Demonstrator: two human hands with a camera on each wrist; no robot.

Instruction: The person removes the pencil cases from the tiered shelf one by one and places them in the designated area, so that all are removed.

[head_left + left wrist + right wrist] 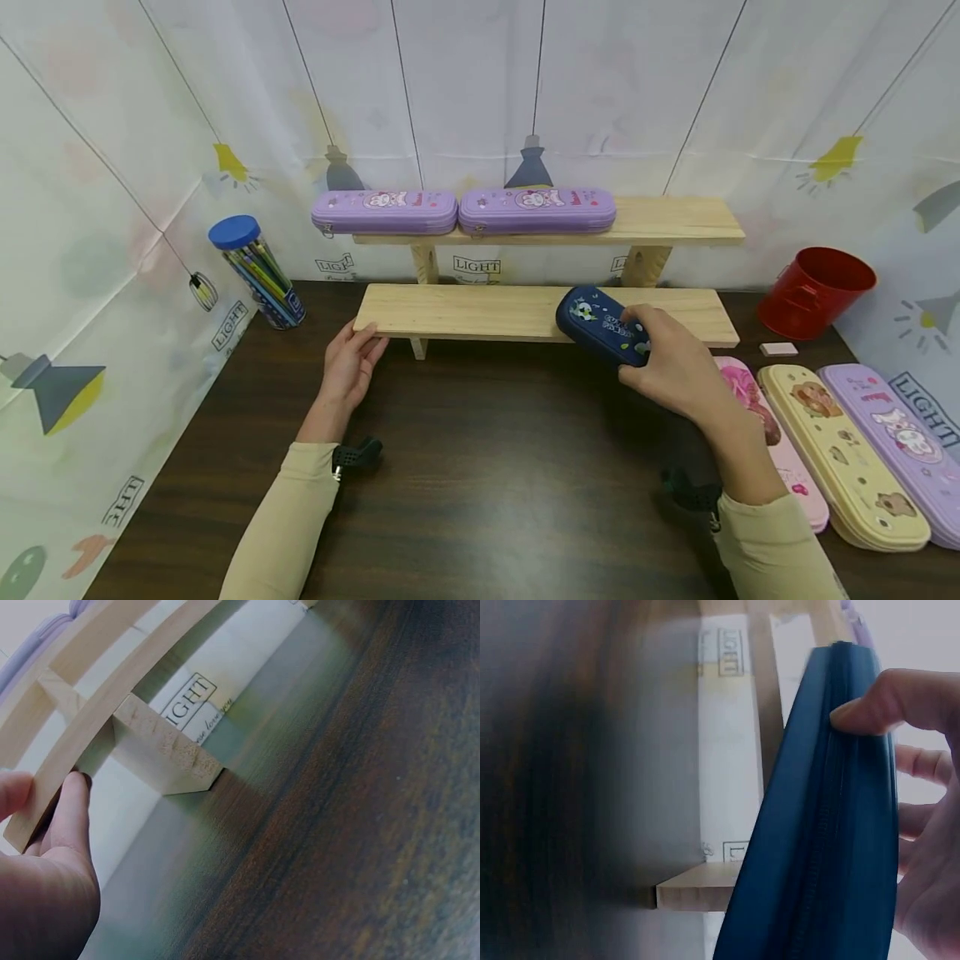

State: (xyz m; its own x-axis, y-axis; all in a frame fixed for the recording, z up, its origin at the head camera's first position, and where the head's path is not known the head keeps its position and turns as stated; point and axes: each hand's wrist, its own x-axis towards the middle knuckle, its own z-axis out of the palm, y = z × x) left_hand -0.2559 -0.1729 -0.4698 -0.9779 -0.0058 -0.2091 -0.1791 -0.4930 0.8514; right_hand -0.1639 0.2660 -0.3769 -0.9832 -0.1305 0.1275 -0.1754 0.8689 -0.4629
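Note:
A dark blue pencil case (600, 321) with a panda print is gripped in my right hand (671, 362), tilted over the front edge of the lower shelf. In the right wrist view the thumb presses near the zip of the blue pencil case (817, 825), and the fingers lie along its far side. My left hand (351, 367) pinches the left front corner of the wooden shelf (465, 310), thumb on top and fingers beneath, as the left wrist view also shows. Two purple pencil cases (536, 211) lie side by side on the upper board (675, 218).
Pink (795, 467), yellow (847, 458) and purple (900, 442) pencil cases lie on the table at right. Behind them are a white eraser (778, 349) and a red mug (813, 292). A blue-lidded tube of pencils (258, 271) stands at back left.

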